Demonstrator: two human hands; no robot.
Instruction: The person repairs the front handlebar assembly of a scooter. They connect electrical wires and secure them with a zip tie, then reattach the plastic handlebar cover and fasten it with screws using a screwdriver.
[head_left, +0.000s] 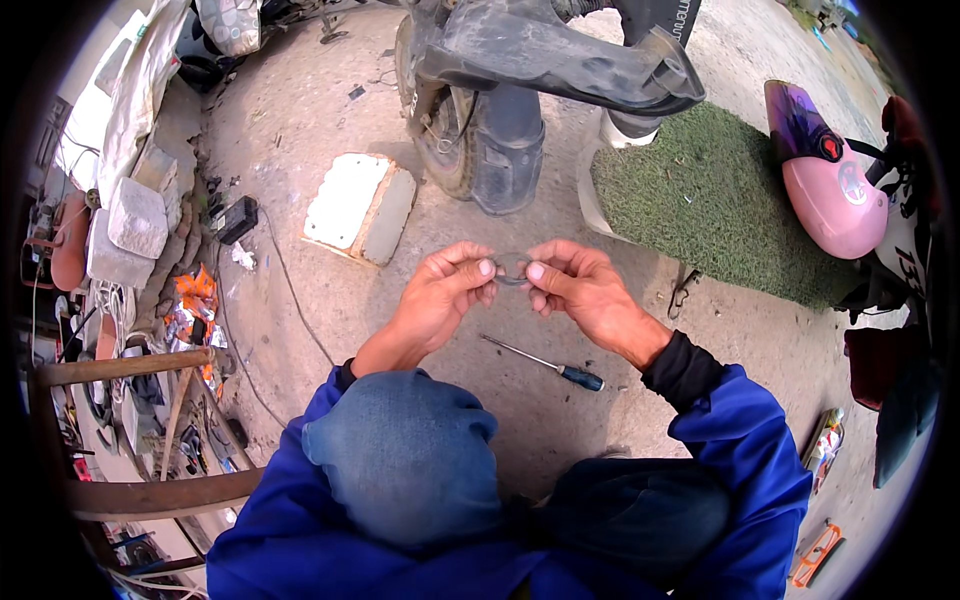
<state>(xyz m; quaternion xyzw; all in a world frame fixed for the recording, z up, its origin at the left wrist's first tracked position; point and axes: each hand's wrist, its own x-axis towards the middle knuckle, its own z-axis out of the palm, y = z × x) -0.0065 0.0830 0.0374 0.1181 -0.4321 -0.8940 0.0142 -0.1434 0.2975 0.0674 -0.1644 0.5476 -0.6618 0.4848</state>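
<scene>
Over the concrete ground, my left hand [432,298] and my right hand [592,300] face each other in front of me. Thumb and fingers of each are pinched on one side of a thin dark ring [511,281], held between them. Its material is too small to tell. Below the hands a screwdriver [581,377] with a dark blue handle lies on the ground, touched by neither. Just beyond them stands a dusty scooter wheel [447,155] with a dark mudguard [508,160].
A white block [345,205] stands left of the wheel. Green artificial turf [680,185] and a pink helmet [835,205] are at the right. A wooden frame [130,368], stone blocks [137,218] and a cable [290,285] lie left. Dark plastic bodywork [540,55] overhangs the far side.
</scene>
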